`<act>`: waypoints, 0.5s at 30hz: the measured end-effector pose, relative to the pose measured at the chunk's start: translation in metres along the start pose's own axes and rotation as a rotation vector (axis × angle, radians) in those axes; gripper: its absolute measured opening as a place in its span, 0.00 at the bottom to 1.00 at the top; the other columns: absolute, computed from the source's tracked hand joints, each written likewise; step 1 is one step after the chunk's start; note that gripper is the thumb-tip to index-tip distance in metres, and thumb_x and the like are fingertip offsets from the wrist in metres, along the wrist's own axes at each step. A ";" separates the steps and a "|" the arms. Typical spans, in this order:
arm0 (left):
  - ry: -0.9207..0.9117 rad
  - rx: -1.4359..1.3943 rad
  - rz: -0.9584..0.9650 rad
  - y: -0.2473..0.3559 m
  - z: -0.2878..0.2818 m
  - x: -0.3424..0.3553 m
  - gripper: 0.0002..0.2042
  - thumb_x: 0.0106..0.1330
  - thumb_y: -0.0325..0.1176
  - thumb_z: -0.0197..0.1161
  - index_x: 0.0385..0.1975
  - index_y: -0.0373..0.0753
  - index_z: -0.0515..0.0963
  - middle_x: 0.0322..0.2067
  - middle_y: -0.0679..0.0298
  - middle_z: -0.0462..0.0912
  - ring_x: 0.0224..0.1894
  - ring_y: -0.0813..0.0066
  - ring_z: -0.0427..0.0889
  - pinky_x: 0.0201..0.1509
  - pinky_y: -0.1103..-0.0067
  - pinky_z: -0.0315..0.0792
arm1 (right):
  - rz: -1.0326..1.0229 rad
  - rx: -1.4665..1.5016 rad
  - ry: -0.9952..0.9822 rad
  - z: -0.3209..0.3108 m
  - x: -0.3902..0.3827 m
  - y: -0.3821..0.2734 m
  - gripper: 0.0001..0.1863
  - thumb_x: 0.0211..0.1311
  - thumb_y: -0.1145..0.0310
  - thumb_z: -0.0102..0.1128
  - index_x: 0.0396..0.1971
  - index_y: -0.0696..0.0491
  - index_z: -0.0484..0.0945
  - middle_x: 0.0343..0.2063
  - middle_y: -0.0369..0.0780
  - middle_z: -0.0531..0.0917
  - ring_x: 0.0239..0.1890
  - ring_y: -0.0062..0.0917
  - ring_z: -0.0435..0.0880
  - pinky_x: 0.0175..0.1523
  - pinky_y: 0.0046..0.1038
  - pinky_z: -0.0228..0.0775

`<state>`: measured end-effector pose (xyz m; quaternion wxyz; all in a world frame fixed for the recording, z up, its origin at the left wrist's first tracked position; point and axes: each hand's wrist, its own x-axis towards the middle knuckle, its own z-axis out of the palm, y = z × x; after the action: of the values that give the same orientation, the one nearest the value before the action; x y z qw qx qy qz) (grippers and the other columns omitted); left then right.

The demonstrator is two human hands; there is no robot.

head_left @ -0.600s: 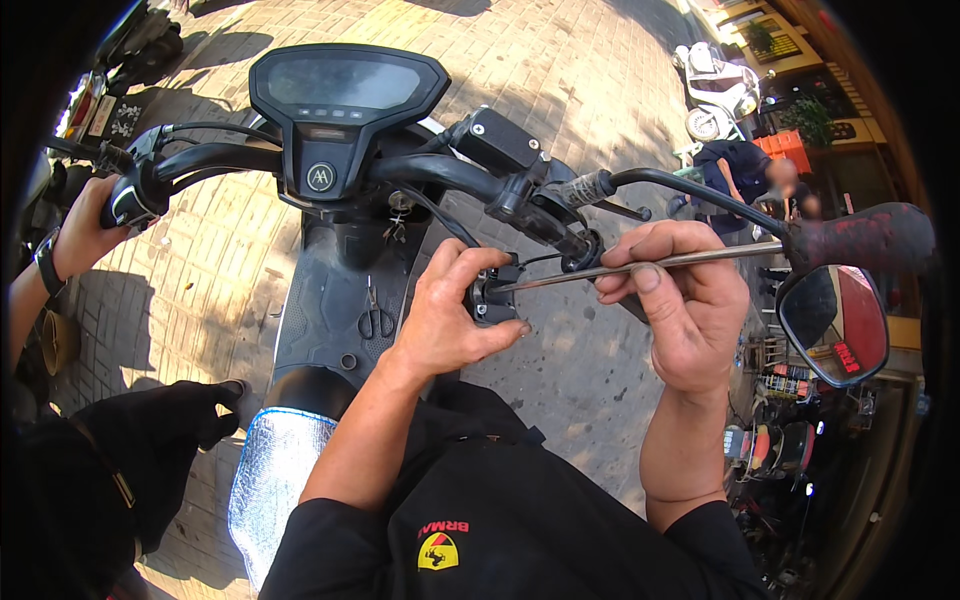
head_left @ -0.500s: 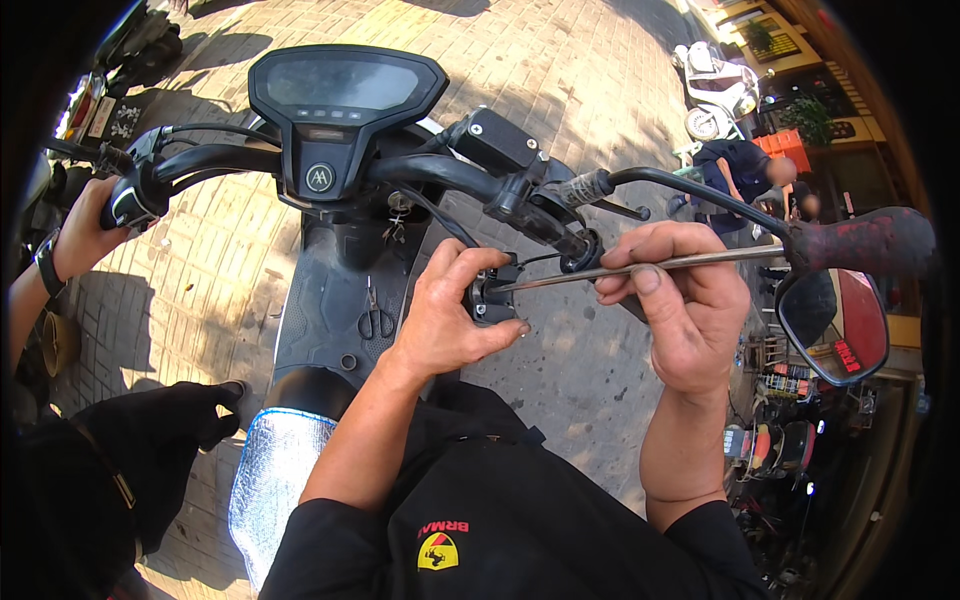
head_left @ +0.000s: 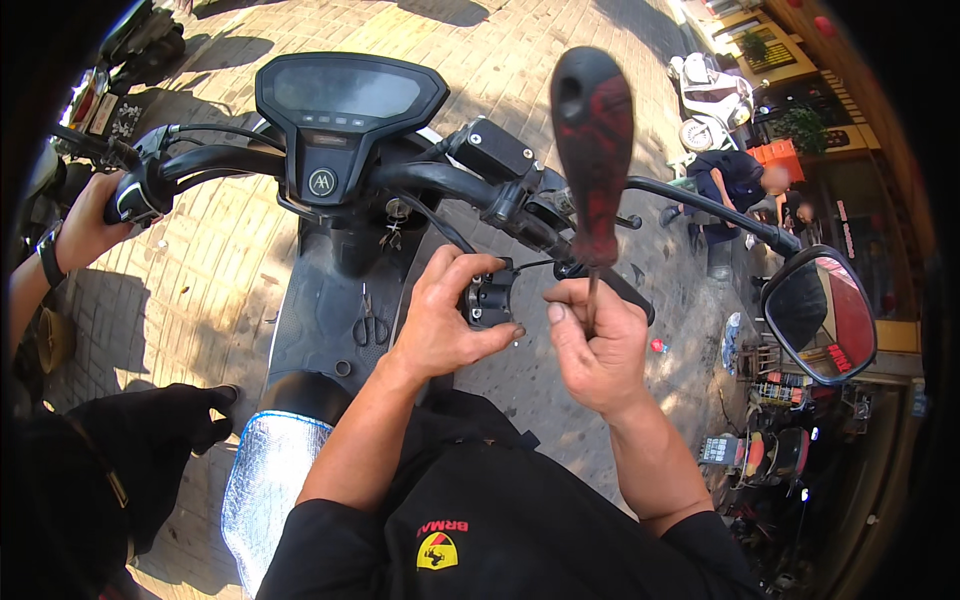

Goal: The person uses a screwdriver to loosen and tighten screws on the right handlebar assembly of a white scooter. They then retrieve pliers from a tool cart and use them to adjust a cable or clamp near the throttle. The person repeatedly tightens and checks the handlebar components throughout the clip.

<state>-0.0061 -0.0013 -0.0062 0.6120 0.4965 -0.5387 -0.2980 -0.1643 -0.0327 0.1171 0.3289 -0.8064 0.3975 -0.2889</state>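
Observation:
Between the thumb and fingers of my left hand is a black handlebar switch housing, its hollow inner side showing. A cable runs from it toward the scooter's handlebar. Close to its right, my right hand is closed around the thin shaft of a screwdriver. The red and black handle points up, away from the housing, and the tip is hidden in my fist. Behind the screwdriver lies the right end of the handlebar with a black grip.
Another person's hand holds the left grip. A display tops the handlebar, with keys hanging below. Scissors and a small black ring lie on the footboard. A mirror juts out at right; a white scooter stands beyond.
The screwdriver has come away from the switch housing and swung from lying level to handle-up. My right hand has moved left and down and closed around its shaft. My left hand stays put.

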 end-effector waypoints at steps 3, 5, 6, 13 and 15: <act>0.014 -0.033 -0.015 0.001 -0.001 -0.002 0.29 0.38 0.27 0.77 0.46 0.34 0.78 0.39 0.60 0.75 0.39 0.70 0.77 0.37 0.78 0.72 | 0.095 -0.105 0.097 0.029 -0.002 0.021 0.06 0.58 0.79 0.66 0.35 0.61 0.81 0.15 0.31 0.71 0.17 0.12 0.67 0.23 0.20 0.59; 0.008 -0.035 -0.027 0.001 -0.002 -0.004 0.28 0.39 0.26 0.76 0.46 0.34 0.78 0.39 0.60 0.75 0.38 0.71 0.76 0.36 0.79 0.71 | 0.201 -0.111 0.115 0.039 -0.001 0.029 0.08 0.55 0.77 0.69 0.34 0.60 0.81 0.14 0.37 0.75 0.16 0.18 0.73 0.23 0.24 0.65; 0.025 -0.035 -0.006 0.001 -0.001 -0.003 0.28 0.39 0.28 0.76 0.46 0.35 0.78 0.37 0.60 0.74 0.35 0.70 0.76 0.34 0.77 0.71 | 0.147 -0.129 0.147 0.042 -0.001 0.031 0.08 0.54 0.76 0.70 0.32 0.60 0.81 0.14 0.38 0.75 0.16 0.18 0.72 0.23 0.24 0.65; 0.075 -0.054 0.083 -0.004 0.001 0.000 0.28 0.39 0.30 0.76 0.47 0.39 0.79 0.33 0.61 0.73 0.29 0.69 0.73 0.30 0.75 0.69 | 0.271 -0.018 0.149 0.051 0.002 0.035 0.05 0.55 0.77 0.68 0.28 0.60 0.80 0.13 0.37 0.74 0.16 0.16 0.69 0.24 0.24 0.65; 0.069 -0.082 0.079 -0.003 0.001 0.001 0.29 0.39 0.28 0.76 0.48 0.37 0.78 0.35 0.62 0.73 0.31 0.71 0.73 0.31 0.77 0.68 | 0.244 0.004 0.141 0.052 0.002 0.037 0.04 0.57 0.77 0.67 0.28 0.60 0.79 0.14 0.36 0.74 0.17 0.15 0.69 0.24 0.23 0.65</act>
<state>-0.0065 -0.0032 -0.0093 0.6614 0.4594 -0.5236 -0.2780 -0.1422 -0.0357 0.0574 0.3345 -0.7290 0.5144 -0.3035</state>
